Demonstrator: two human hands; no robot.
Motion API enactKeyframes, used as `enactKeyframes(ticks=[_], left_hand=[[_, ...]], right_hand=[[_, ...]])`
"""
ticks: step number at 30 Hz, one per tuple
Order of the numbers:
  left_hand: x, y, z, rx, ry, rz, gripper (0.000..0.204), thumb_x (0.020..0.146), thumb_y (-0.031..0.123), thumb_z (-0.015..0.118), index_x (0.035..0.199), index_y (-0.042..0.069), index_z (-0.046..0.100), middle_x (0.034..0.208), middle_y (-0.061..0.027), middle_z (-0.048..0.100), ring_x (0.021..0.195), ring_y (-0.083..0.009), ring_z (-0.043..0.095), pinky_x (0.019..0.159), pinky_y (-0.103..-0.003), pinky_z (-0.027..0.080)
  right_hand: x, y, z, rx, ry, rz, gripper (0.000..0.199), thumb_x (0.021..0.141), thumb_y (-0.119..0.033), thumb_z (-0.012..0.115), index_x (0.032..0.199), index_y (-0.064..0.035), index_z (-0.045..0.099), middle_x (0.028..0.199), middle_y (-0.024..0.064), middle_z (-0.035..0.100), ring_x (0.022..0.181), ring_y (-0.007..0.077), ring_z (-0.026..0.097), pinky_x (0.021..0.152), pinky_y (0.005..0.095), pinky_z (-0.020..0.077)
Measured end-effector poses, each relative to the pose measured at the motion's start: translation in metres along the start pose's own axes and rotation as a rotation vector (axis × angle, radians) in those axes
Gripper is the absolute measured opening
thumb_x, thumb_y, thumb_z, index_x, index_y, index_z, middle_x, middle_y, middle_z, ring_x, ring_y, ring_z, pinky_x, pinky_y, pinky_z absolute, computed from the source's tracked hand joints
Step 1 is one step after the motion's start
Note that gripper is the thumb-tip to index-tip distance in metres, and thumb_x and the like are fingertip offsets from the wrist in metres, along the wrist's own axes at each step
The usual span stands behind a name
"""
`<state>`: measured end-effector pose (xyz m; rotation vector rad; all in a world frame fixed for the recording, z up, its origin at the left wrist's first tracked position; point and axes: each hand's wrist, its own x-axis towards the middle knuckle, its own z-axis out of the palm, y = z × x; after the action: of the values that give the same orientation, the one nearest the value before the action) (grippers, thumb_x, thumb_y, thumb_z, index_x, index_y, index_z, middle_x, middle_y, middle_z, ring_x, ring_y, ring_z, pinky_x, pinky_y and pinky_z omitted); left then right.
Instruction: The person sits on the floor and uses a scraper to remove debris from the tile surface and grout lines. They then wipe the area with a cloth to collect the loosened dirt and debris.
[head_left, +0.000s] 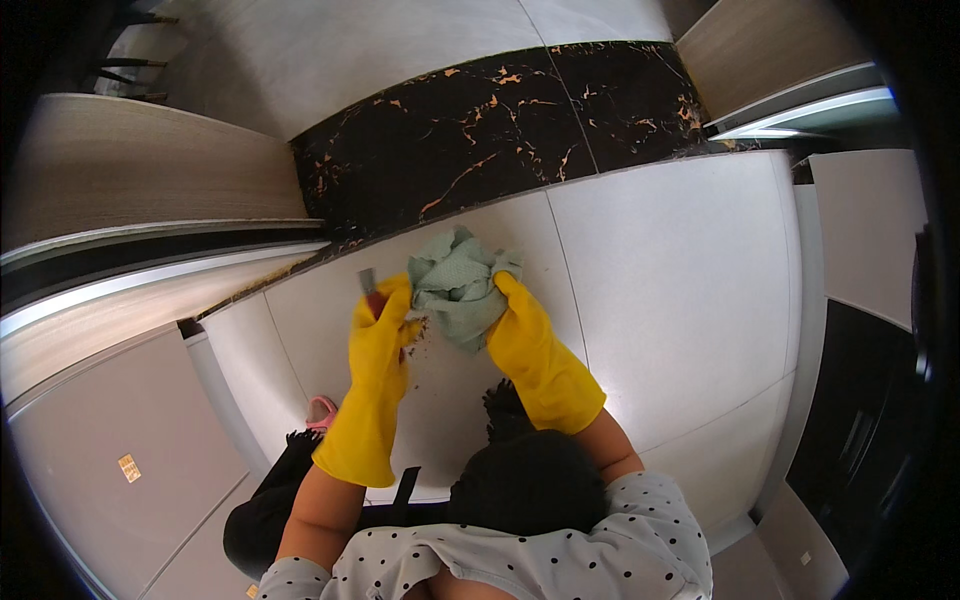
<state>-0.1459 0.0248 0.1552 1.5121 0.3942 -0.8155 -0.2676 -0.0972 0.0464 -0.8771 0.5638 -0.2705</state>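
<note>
Head view: two yellow-gloved hands, right hand (515, 325) clutching one green cloth (455, 285), left hand (380, 330) gripping one scraper (368, 283).

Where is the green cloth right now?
In the head view, the green cloth sits mid-frame, bunched in the yellow-gloved right hand, beside the left hand with its scraper, above the white floor tile.

Scraper (368, 283) mostly hidden within left fingers (392, 300).

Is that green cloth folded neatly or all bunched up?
Bunched up. The green cloth shows crumpled, irregular folds, gathered against the right hand in its yellow glove, not laid flat on the white floor tile.
</note>
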Motion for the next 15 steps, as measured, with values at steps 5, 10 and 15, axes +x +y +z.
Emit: enactKeyframes(ticks=[5, 10, 15], left_hand=[[-0.025, 0.024, 0.011, 0.349, -0.214, 0.360, 0.046, 0.094, 0.014, 0.067, 0.137, 0.006, 0.051, 0.127, -0.0109, 0.063, 0.120, -0.0176, 0.057, 0.098, -0.029, 0.045], [-0.015, 0.020, 0.015, 0.646, -0.415, 0.106, 0.067, 0.088, 0.020, 0.075, 0.146, 0.009, 0.044, 0.138, -0.0141, 0.054, 0.128, -0.0221, 0.051, 0.105, -0.031, 0.042], [-0.004, 0.003, 0.011, 0.684, -0.437, 0.097, 0.061, 0.089, 0.021, 0.074, 0.142, 0.007, 0.048, 0.128, -0.0125, 0.061, 0.115, -0.0213, 0.059, 0.097, -0.030, 0.047]], right_hand=[[-0.016, -0.033, -0.007, -1.049, -0.028, -0.492, 0.038, 0.100, -0.023, 0.057, 0.133, -0.0042, 0.054, 0.127, 0.0177, 0.062, 0.111, 0.0298, 0.064, 0.096, 0.0364, 0.0522], [-0.019, -0.070, 0.026, 0.208, 0.020, 0.343, 0.038, 0.098, -0.027, 0.062, 0.129, -0.0033, 0.059, 0.117, 0.0095, 0.068, 0.101, 0.0181, 0.067, 0.090, 0.0278, 0.0526], [-0.015, -0.055, 0.001, 0.101, -0.029, 0.337, 0.037, 0.098, -0.027, 0.063, 0.127, -0.0033, 0.061, 0.116, 0.0070, 0.068, 0.102, 0.0122, 0.064, 0.090, 0.0252, 0.0516]])
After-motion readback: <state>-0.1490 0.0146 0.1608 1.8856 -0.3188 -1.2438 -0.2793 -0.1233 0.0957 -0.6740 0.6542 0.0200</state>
